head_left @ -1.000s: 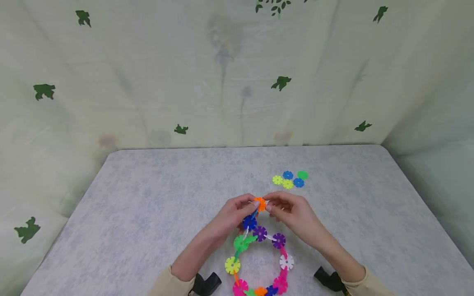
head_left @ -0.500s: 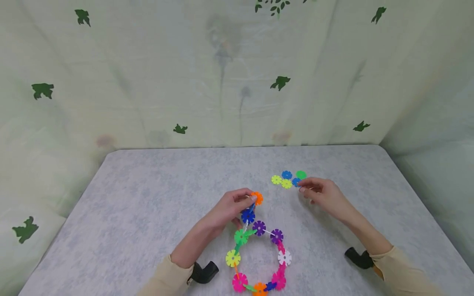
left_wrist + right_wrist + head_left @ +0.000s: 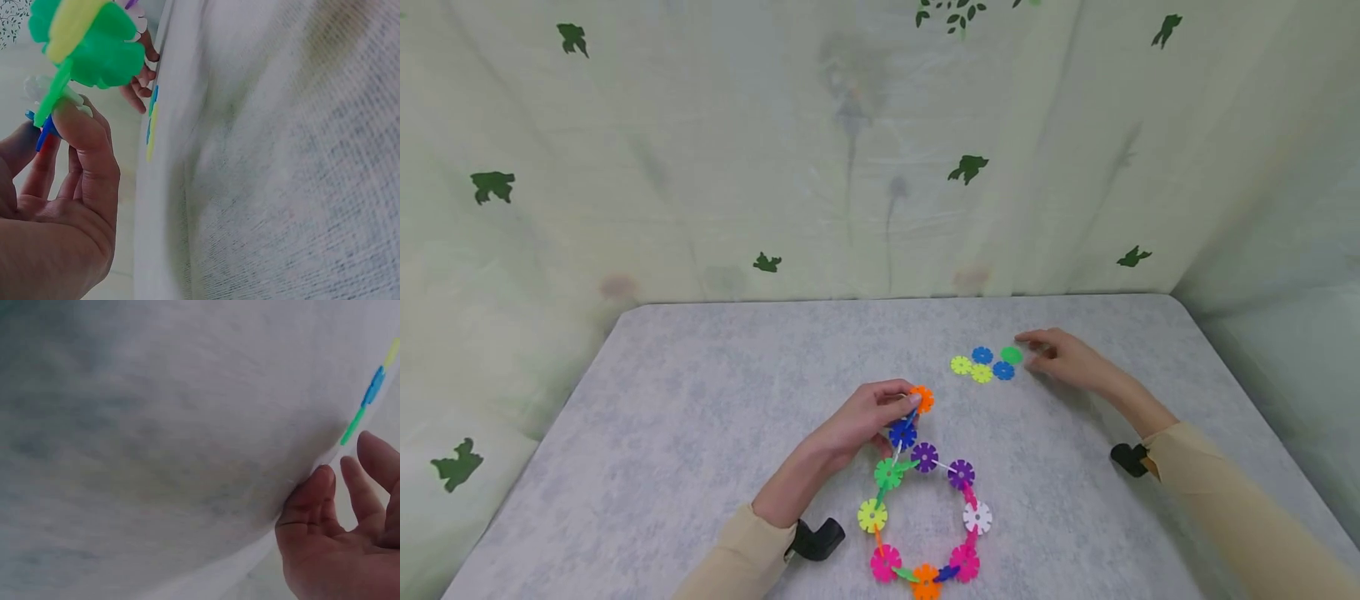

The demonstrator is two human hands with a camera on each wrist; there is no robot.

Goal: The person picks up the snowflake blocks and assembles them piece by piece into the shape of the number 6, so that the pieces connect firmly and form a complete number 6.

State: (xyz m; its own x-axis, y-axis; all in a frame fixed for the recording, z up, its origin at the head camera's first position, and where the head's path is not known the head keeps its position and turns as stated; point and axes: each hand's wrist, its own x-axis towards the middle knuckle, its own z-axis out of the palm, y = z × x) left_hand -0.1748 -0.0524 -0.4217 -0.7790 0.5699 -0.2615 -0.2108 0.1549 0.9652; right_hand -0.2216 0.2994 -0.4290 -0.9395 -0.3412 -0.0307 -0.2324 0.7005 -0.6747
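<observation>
My left hand (image 3: pixel 859 425) pinches the upper end of a chain of colourful plastic snowflake discs (image 3: pixel 872 516), between an orange disc (image 3: pixel 923 398) and a dark blue disc (image 3: pixel 903 434). Below it the chain hangs round in a loop of purple, white, pink, orange, yellow and green pieces. In the left wrist view, thumb and finger nip a blue piece beside a large green disc (image 3: pixel 103 56). My right hand (image 3: pixel 1063 360) is held next to a loose green disc (image 3: pixel 1011 356), its fingers apart and holding nothing. The right wrist view shows that gap before the green disc (image 3: pixel 354 427).
Beside the green disc lie loose blue discs (image 3: pixel 1003 371) and yellow discs (image 3: pixel 981 374) on the grey table (image 3: pixel 737 375). A pale curtain (image 3: pixel 700 167) with dark green shapes hangs behind the table's far edge.
My right hand has left the orange disc and moved right and away to the loose discs, reaching the green one's right side. My left hand keeps its pinch on the chain, slightly further forward.
</observation>
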